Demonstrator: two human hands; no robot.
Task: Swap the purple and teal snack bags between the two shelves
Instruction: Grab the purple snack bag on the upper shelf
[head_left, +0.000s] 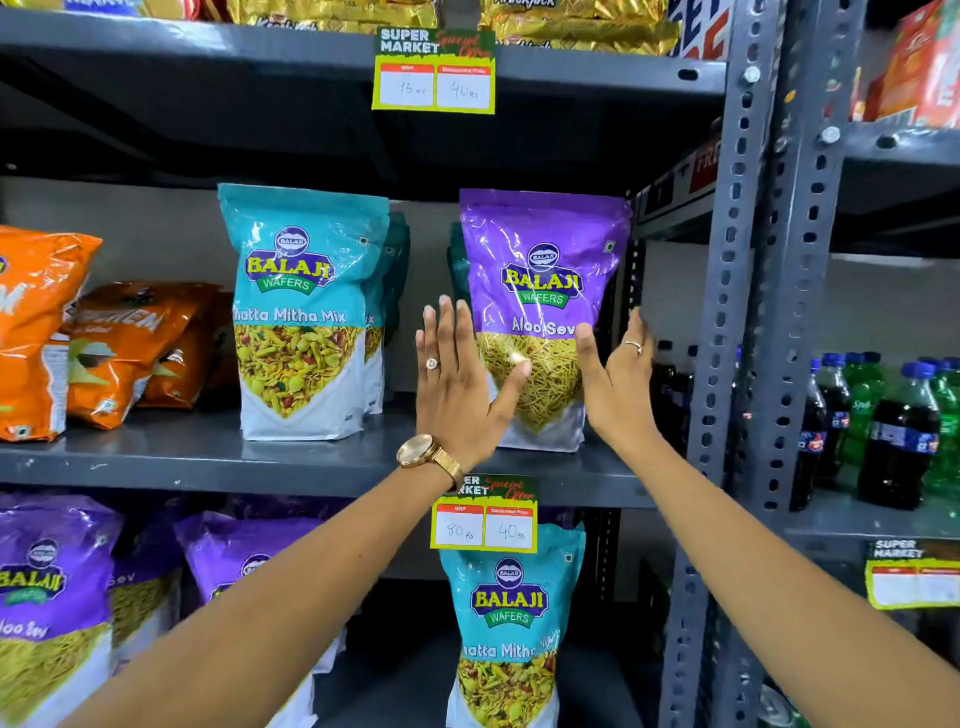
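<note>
A person stands facing grey metal store shelving, both bare arms stretched forward. The left hand (457, 384) and right hand (615, 374) bracket a purple Aloo Sev bag (543, 291) standing upright at the right end of the middle shelf (208, 457). Both hands are open with fingers spread; the thumbs rest on the front of the bag, but neither hand is clamped on it, seemingly steadying it so it stands straight. A teal bag is partly hidden behind it. To its left, well apart, stands a teal Khatta Mitha Mix bag (301, 312). On the shelf below, another teal Khatta Mitha Mix bag (506, 623) stands beside a row of purple Aloo Sev bags (52, 597), so the swap looks only partly done.
</note>
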